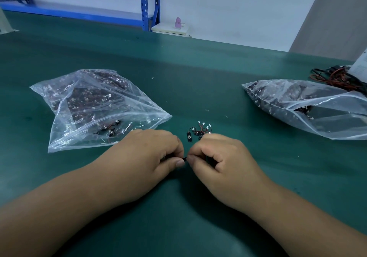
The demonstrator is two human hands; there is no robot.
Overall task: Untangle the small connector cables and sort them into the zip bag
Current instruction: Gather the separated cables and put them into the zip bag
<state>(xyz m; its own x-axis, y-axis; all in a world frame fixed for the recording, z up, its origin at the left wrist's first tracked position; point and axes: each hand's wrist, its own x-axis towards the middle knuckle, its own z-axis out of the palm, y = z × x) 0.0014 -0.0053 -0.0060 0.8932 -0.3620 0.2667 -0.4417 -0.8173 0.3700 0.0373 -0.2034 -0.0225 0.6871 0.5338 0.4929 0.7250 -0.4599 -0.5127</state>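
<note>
The worktop (198,68) is covered in a matt, smooth green mat. Both zip bags (95,107) (317,107) are made of clear, glossy, creased plastic film. The shelf rack (144,4) is finished in blue painted metal.

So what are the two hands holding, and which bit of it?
The left hand and right hand pinch a small black piece by its two ends.

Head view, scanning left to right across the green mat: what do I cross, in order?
In order: left zip bag → left hand → small black part pinched by both hands → right hand → right zip bag. The loose connector cables overlap the right hand's span, so unplaced.
</note>
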